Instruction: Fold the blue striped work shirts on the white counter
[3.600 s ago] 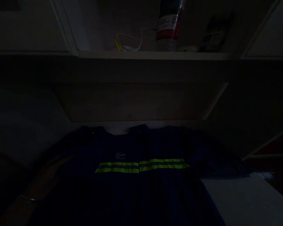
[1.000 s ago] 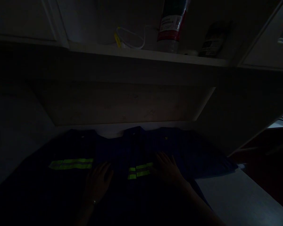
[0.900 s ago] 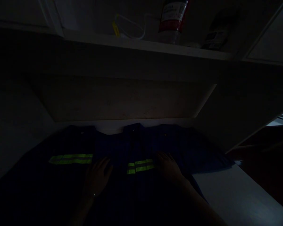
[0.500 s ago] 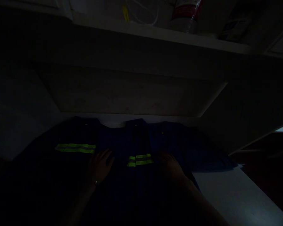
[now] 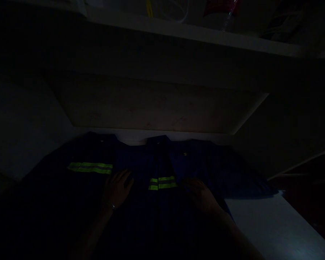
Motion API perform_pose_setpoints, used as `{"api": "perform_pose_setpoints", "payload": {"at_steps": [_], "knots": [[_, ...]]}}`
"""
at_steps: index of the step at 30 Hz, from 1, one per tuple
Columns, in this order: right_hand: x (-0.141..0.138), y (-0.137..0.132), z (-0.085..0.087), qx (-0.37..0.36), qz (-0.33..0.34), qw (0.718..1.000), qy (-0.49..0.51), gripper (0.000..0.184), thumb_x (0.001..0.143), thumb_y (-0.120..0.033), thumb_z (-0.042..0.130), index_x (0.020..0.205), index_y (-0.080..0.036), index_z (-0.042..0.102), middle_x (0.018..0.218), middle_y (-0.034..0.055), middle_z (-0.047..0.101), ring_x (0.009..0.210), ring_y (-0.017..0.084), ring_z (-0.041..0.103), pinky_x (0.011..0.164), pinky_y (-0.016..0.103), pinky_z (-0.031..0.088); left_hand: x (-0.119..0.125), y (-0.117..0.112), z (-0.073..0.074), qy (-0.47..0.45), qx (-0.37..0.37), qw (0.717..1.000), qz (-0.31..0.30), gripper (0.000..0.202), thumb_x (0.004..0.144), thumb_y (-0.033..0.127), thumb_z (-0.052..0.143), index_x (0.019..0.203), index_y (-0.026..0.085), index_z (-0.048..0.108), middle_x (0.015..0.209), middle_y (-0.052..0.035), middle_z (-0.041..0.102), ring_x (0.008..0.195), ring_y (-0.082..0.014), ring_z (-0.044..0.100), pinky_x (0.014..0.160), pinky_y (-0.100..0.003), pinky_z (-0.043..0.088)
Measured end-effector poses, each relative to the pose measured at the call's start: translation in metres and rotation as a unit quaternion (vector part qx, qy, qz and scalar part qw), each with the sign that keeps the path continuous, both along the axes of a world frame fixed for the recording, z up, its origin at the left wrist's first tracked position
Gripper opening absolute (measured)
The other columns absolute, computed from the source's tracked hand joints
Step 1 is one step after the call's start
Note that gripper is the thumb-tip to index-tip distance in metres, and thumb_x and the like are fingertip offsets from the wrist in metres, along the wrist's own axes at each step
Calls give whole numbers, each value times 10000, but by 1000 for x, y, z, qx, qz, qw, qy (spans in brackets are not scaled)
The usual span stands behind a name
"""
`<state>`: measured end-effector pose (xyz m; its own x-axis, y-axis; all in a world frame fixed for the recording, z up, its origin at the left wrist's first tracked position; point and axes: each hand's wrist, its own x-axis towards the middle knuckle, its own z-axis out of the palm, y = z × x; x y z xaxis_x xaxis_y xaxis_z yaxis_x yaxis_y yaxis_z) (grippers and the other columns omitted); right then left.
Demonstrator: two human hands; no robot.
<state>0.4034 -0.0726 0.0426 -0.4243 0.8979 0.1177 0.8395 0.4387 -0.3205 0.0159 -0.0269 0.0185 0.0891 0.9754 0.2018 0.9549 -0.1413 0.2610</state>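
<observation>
A dark blue work jacket (image 5: pixel 141 159) with yellow-green reflective stripes (image 5: pixel 90 167) lies spread on a pale surface in very dim light. Its front is opened, and a short piece of stripe (image 5: pixel 162 183) shows on the folded middle panel. My left hand (image 5: pixel 117 188) lies flat on the cloth just left of that panel, fingers stretched out, a bracelet on the wrist. Just right of the panel, my right hand (image 5: pixel 200 195) rests palm down on the jacket with its fingers extended.
The pale tabletop (image 5: pixel 273 227) shows at the lower right beside the jacket. A shelf (image 5: pixel 184 32) runs overhead with a bottle (image 5: pixel 222 11), a white cable (image 5: pixel 173 7) and a yellow tag on it. A wooden back panel (image 5: pixel 157 104) stands behind the jacket.
At the earliest frame the jacket was closed with one long stripe across it; the front has since been opened. Over the last second both hands stayed flat on it and the view tilted down.
</observation>
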Motion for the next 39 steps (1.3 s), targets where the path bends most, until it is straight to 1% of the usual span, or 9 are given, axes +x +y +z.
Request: {"api": "perform_pose_setpoints", "payload": {"at_steps": [11, 14, 18, 22, 27, 30, 33, 35, 39], "knots": [[-9, -1, 17, -16, -10, 998, 63, 473, 928, -523, 504, 1298, -247, 602, 1316, 75, 619, 1215, 238, 552, 1042, 415, 423, 2, -1, 5, 5, 6, 1000, -1, 414, 932, 454, 431, 1261, 273, 605, 1397, -29, 574, 1305, -234, 479, 1105, -472, 304], [-15, 14, 19, 28, -75, 994, 70, 478, 984, -500, 369, 1333, -236, 564, 1381, 73, 567, 1288, 218, 485, 1110, 426, 343, 2, 0, 3, -1, 4, 1000, 0, 415, 925, 460, 440, 1255, 276, 611, 1397, -30, 574, 1303, -243, 482, 1097, -482, 314], [-32, 35, 1, 57, -188, 980, -28, 523, 982, -521, 340, 1400, -244, 489, 1493, 82, 444, 1383, 276, 365, 1156, 585, 156, 1, 0, 1, 3, 8, 1000, -4, 428, 926, 472, 433, 1258, 267, 611, 1398, -38, 572, 1301, -245, 480, 1101, -483, 308], [-43, 41, -20, 29, -176, 978, -106, 503, 992, -497, 313, 1436, -297, 439, 1542, 54, 368, 1425, 307, 279, 1122, 673, 42, 0, -1, -1, 5, 13, 1000, -4, 417, 931, 466, 424, 1258, 281, 606, 1399, -31, 572, 1299, -245, 481, 1094, -494, 304], [-42, 38, -15, 35, -181, 979, -87, 454, 993, -468, 326, 1364, -289, 517, 1493, 46, 449, 1384, 277, 355, 1139, 605, 123, 3, -2, 2, 13, 9, 1000, -8, 439, 939, 462, 390, 1273, 266, 598, 1408, -54, 561, 1305, -271, 473, 1089, -531, 306], [-43, 25, -7, 55, -192, 979, -48, 395, 996, -369, 327, 1252, -249, 603, 1356, 52, 589, 1258, 238, 498, 1142, 523, 207, 11, -11, 17, 47, 24, 998, -21, 442, 954, 373, 357, 1275, 195, 604, 1411, -120, 548, 1322, -305, 455, 1130, -597, 216], [-43, -12, -10, 70, -192, 979, -14, 366, 975, -300, 351, 1192, -237, 639, 1273, 65, 639, 1188, 243, 548, 1133, 519, 247, 20, -45, 42, 62, 46, 994, -82, 430, 954, 286, 340, 1260, 173, 620, 1408, -140, 545, 1333, -314, 444, 1169, -623, 97], [-39, -52, -22, 63, -171, 983, 21, 361, 960, -306, 380, 1201, -239, 640, 1286, 73, 628, 1201, 249, 542, 1114, 497, 316, 21, -87, 52, -1, 15, 992, -124, 413, 957, 329, 358, 1249, 224, 631, 1380, -87, 576, 1290, -280, 491, 1183, -567, 186], [0, -158, -57, 46, -205, 972, 102, 355, 930, -406, 431, 1172, -295, 666, 1258, 83, 641, 1135, 270, 600, 948, 453, 520, 2, -200, 41, -219, -233, 945, -68, 333, 912, 508, 436, 1134, 413, 665, 1252, 12, 645, 1143, -237, 602, 1001, -419, 509]]}}
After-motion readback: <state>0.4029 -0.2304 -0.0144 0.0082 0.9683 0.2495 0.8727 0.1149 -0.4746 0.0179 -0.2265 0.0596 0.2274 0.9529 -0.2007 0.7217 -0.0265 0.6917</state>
